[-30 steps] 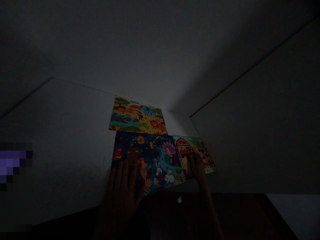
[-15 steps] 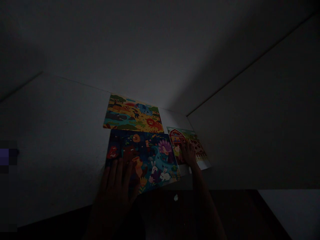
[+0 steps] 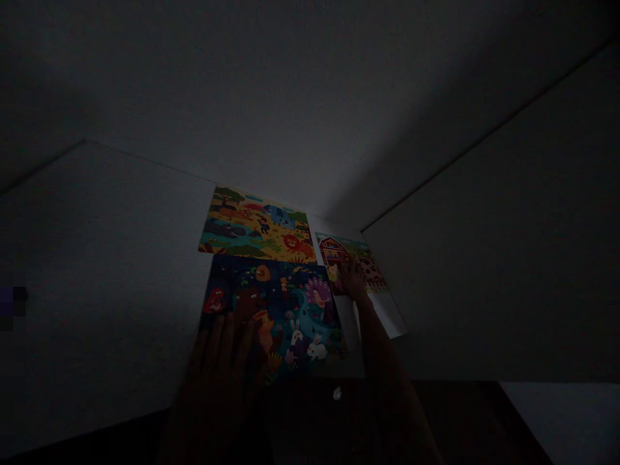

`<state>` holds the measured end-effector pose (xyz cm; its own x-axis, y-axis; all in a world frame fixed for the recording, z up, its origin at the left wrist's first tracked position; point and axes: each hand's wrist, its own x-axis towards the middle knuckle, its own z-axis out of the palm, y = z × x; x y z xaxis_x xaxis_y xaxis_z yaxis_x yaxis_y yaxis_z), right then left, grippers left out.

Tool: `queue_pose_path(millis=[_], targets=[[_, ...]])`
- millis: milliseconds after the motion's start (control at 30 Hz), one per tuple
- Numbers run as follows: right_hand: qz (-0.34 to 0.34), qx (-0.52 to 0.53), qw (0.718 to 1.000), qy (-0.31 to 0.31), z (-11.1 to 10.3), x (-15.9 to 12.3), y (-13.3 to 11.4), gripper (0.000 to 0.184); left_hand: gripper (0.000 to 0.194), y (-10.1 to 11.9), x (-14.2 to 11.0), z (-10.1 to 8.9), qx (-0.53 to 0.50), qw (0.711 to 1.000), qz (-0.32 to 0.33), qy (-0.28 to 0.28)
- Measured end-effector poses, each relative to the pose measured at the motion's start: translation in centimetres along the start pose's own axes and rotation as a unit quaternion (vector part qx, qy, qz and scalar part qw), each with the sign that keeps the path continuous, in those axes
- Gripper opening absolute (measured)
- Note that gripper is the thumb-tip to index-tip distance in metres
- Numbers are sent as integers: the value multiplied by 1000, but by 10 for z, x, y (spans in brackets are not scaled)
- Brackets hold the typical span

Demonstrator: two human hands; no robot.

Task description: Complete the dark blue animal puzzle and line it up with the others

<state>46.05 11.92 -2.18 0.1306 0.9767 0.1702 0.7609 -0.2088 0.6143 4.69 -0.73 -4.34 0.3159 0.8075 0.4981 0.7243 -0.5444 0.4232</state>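
Note:
My left hand [image 3: 221,355] lies flat with fingers spread over the lower left part of a dark blue picture sheet [image 3: 301,323], which shows forest animals, rabbits and a peacock. My right hand [image 3: 352,279] rests, fingers spread, on a farm picture sheet [image 3: 374,274] with a red barn, covering its lower middle. Directly above the dark blue sheet is a yellow savanna picture sheet [image 3: 264,223] with a lion and an elephant. The farm sheet sits right of both, with a narrow pale gap between. All three lie against a white wall-like surface [image 3: 135,271].
The room is very dim. A pale, ceiling-like surface [image 3: 232,84] spreads above the sheets, and another wall [image 3: 484,258] meets it on the right. Below is a dark brown surface [image 3: 450,413] with a small whitish thing [image 3: 337,392] in front of it.
My right hand has moved up and slightly left, and the farm sheet has shifted with it, closer to the savanna sheet. My left hand stays on the dark blue sheet.

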Motion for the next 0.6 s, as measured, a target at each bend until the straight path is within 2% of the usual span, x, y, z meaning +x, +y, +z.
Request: queue_pose_path(millis=[267,500,600], targets=[[0,0,1000,-12,-6,34,-9,54,53,5,3,-4,-33,999,-17,7],[-16,98,995,0,-10,61,-10,59,51,2,-1,-3,-41,999,18,3],[-14,98,995,0,-12,71,-13,60,49,3,-1,-2,-43,999,3,0]])
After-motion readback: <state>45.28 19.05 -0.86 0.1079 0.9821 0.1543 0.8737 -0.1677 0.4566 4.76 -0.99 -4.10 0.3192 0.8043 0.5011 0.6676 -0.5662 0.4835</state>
